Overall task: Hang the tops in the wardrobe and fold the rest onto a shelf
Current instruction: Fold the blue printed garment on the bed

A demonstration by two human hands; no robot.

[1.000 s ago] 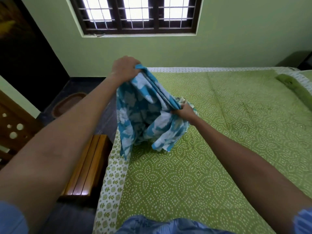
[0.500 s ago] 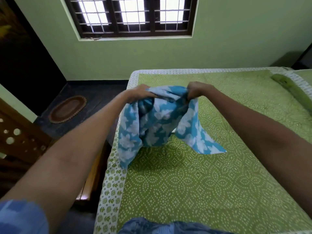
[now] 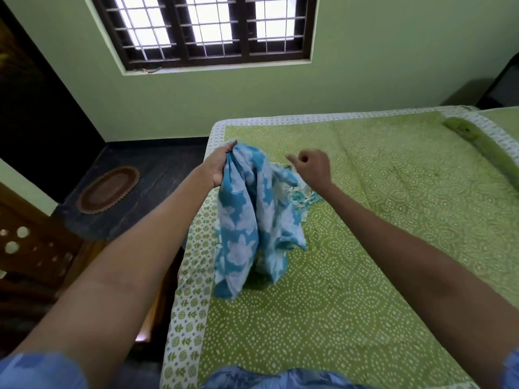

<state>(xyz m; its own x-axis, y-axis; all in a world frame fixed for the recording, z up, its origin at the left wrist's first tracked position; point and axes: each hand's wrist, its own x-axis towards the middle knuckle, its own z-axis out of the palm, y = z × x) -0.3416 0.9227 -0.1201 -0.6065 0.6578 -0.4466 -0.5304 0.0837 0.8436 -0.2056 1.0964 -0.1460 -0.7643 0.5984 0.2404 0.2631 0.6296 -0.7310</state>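
One hand on the garment, near the bed's left edge

My left hand (image 3: 222, 167) grips the bunched blue floral garment (image 3: 252, 217); my right hand (image 3: 311, 167), loosely curled, holds nothing. Dangling cloth could slide off the bed (image 3: 365, 276).

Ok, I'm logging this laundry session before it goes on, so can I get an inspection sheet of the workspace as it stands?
Surface: bed with a green white-dotted bedsheet, bordered in white.
Job's things: blue garment with white flower print, bunched, held up at its top, its lower end on the sheet.
Clutter: folded green cloth at the bed's far right.
Grippers: left hand grips the garment's top; right hand is curled just above the garment, and whether it pinches any fabric cannot be told.
Cables: nothing seen.
Surroundings: green wall, dark-framed barred window, brown oval floor mat, carved wooden furniture at left.
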